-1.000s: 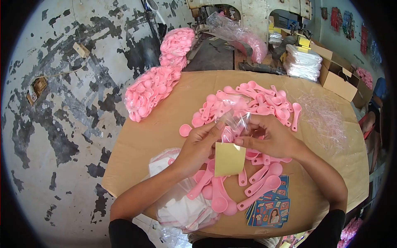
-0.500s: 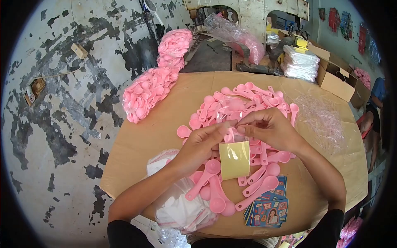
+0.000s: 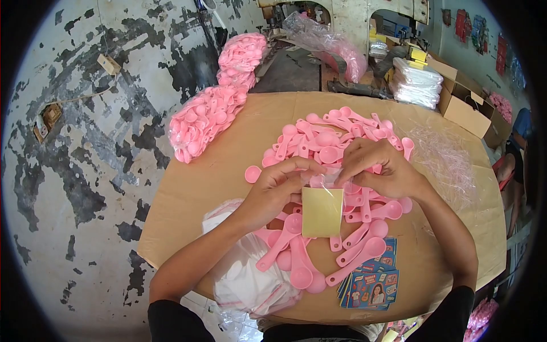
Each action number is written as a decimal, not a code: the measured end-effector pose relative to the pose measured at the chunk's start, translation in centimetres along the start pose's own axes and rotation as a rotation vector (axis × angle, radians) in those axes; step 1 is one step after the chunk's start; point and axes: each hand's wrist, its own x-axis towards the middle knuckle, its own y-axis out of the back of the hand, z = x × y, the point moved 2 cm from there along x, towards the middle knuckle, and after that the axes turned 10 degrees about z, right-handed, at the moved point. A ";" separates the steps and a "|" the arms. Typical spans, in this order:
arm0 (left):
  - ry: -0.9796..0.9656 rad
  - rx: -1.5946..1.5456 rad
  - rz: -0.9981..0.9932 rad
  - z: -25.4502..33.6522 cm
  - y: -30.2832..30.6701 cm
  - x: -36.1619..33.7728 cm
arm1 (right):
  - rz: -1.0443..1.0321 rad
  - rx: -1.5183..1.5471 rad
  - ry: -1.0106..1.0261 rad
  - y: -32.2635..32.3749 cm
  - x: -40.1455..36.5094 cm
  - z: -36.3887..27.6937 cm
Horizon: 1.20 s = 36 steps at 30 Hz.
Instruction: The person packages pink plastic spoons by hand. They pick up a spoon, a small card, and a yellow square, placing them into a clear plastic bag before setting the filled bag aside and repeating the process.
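Observation:
Between my hands hangs a small clear plastic bag point(image 3: 325, 181) with a plain yellow card point(image 3: 322, 212) in its lower part. Something pink shows near the bag's top, partly hidden by fingers. My left hand point(image 3: 278, 191) pinches the bag's upper left side. At the upper right edge, my right hand point(image 3: 380, 170) is closed with thumb and fingers on the plastic. Behind and around them lies a heap of pink measuring spoons point(image 3: 327, 154). Below the right hand is a stack of blue printed cards point(image 3: 373, 288). A white cloth-like bundle point(image 3: 250, 279) lies by my left forearm.
Filled bags of pink spoons point(image 3: 208, 119) lie at the table's far left. Thin clear plastic strips point(image 3: 441, 162) spread on the right. Behind stand a stack of clear bags point(image 3: 416, 82), a cardboard box point(image 3: 464, 111) and a machine point(image 3: 347, 28). A person point(image 3: 517, 142) sits far right.
My right hand has shifted slightly right and up along the bag's top edge. The bag and its yellow card have moved up a little. Both hands keep their hold.

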 end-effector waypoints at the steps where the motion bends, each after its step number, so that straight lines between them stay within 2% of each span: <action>1: 0.004 0.030 -0.017 0.2 0.1 -0.1 | -0.021 0.021 -0.027 0.0 -0.1 0.0; 5: -0.057 0.176 -0.038 0.6 0.1 -0.3 | -0.049 0.026 -0.001 0.1 -0.1 0.2; 11: 0.055 -0.164 -0.214 0.1 0.9 -0.2 | -0.079 -0.030 0.039 0.0 -0.1 0.0; 14: -0.151 0.260 -0.065 -0.2 0.4 0.0 | -0.104 -0.205 0.093 0.8 0.1 -0.2; 16: -0.096 0.203 -0.068 -0.1 0.3 0.0 | -0.048 -0.413 0.165 1.9 0.0 0.0; 17: -0.072 0.174 -0.068 -0.1 0.3 0.0 | 0.005 -0.306 0.026 2.0 0.0 -0.1; 19: -0.145 0.131 -0.085 -0.2 -0.1 -0.2 | 0.113 -0.091 -0.246 2.0 -0.1 -0.7; 22: -0.224 0.059 -0.068 0.3 -1.1 -0.3 | -0.004 -0.203 -0.332 -1.1 0.3 -3.7; 23: -0.240 0.036 -0.059 0.5 -1.3 -0.5 | 0.025 -0.191 -0.307 -1.4 0.0 -3.2; 26: -0.391 0.257 0.042 1.5 0.7 0.0 | 0.057 -0.313 -0.276 0.5 0.6 -5.6; 28: -0.598 0.255 0.113 4.5 2.2 -0.7 | 0.225 -0.314 -0.153 2.4 0.4 -9.9; 30: -0.668 0.251 0.288 8.5 2.7 -2.7 | 0.379 -0.345 -0.084 4.6 -1.6 -13.0; 33: -0.837 0.331 0.342 12.0 5.0 -7.4 | 0.349 -0.372 -0.310 7.2 -9.2 -16.6; 34: -0.897 0.363 0.362 12.0 5.7 -9.3 | 0.262 -0.360 -0.461 7.9 -12.2 -17.6; 36: -0.910 0.296 0.253 10.1 7.7 -12.6 | 0.035 -0.297 -0.798 8.9 -18.7 -19.3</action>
